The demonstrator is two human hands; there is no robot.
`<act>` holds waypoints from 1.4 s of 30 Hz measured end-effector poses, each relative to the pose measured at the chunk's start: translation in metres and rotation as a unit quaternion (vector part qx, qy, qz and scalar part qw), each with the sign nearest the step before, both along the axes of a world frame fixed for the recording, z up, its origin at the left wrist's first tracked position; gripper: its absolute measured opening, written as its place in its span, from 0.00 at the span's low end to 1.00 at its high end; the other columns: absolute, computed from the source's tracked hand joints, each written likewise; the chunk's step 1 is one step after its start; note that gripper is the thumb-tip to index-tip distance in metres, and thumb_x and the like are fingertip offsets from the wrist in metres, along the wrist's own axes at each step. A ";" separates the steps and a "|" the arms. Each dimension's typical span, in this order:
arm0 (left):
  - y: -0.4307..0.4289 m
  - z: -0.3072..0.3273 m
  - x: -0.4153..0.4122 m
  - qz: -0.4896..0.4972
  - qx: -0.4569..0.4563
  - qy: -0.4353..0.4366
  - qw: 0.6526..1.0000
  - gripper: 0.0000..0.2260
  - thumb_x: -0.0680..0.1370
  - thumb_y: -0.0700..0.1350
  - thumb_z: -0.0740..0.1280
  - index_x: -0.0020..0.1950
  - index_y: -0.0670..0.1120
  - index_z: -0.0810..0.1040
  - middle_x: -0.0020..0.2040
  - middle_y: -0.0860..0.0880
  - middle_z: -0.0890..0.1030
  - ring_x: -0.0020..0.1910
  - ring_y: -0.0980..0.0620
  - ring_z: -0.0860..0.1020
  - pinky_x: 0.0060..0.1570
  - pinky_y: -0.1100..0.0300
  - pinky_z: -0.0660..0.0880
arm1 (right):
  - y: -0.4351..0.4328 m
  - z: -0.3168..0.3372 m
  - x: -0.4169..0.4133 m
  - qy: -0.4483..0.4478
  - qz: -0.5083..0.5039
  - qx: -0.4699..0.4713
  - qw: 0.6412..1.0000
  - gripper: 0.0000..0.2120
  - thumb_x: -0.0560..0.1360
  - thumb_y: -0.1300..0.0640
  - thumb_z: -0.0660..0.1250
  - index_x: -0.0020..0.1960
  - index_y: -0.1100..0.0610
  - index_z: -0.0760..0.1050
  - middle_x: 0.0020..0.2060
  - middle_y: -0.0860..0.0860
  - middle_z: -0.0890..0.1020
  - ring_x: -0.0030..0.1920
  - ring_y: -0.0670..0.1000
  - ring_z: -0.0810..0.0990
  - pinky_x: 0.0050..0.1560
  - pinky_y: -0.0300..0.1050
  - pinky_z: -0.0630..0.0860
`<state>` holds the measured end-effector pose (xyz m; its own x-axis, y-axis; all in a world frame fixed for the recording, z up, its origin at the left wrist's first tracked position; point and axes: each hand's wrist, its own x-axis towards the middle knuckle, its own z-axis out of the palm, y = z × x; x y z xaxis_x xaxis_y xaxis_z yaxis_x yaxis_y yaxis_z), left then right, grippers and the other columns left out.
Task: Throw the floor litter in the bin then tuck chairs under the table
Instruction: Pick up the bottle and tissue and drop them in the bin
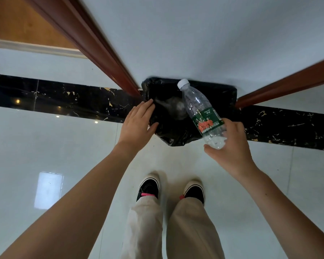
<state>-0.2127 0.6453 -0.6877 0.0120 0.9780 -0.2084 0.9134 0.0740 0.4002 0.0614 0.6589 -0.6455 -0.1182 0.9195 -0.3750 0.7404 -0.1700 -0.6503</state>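
A bin lined with a black plastic bag (223, 94) stands against the wall straight ahead of me. My right hand (230, 144) grips the base of a clear plastic bottle (200, 107) with a white cap and a green and red label. The bottle is tilted, cap forward, over the bin's opening. My left hand (138, 124) rests on the bag at the bin's left rim, fingers spread against the plastic. Something pale and crumpled lies inside the bin, too dim to make out.
Reddish-brown wooden trim (94, 43) runs along the wall on the left of the bin, and another strip (288, 81) on the right. A black marble band (64, 98) crosses the glossy pale floor tiles. My two feet in dark shoes (148, 187) stand just behind the bin.
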 end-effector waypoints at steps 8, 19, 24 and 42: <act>-0.005 0.000 -0.007 -0.002 0.007 -0.013 1.000 0.24 0.79 0.48 0.66 0.74 0.45 0.66 0.75 0.49 0.66 0.74 0.46 0.63 0.74 0.50 0.57 | 0.032 0.002 -0.002 -0.018 0.071 -0.014 0.997 0.32 0.62 0.58 0.76 0.64 0.50 0.69 0.54 0.48 0.68 0.51 0.53 0.75 0.49 0.45 0.75; 0.005 -0.004 0.004 0.074 -0.007 -0.127 0.989 0.25 0.77 0.44 0.69 0.73 0.40 0.68 0.75 0.50 0.66 0.72 0.51 0.66 0.69 0.62 0.62 | 0.047 -0.002 0.002 -0.006 0.099 -0.045 0.994 0.35 0.61 0.61 0.76 0.66 0.50 0.70 0.54 0.48 0.70 0.54 0.51 0.74 0.46 0.36 0.70; 0.022 -0.006 0.002 0.035 -0.010 -0.118 0.992 0.28 0.75 0.44 0.72 0.72 0.39 0.69 0.74 0.49 0.66 0.73 0.51 0.65 0.68 0.66 0.59 | 0.058 -0.006 -0.001 -0.027 0.128 -0.030 0.991 0.34 0.61 0.62 0.76 0.66 0.52 0.71 0.55 0.50 0.70 0.54 0.53 0.73 0.49 0.41 0.72; 0.017 0.009 0.006 -0.011 0.013 -0.079 0.997 0.24 0.79 0.44 0.67 0.74 0.41 0.66 0.74 0.44 0.66 0.75 0.45 0.61 0.74 0.51 0.59 | 0.055 -0.018 -0.020 0.024 0.038 0.047 0.998 0.32 0.71 0.54 0.75 0.72 0.55 0.69 0.68 0.50 0.72 0.69 0.49 0.68 0.66 0.28 0.60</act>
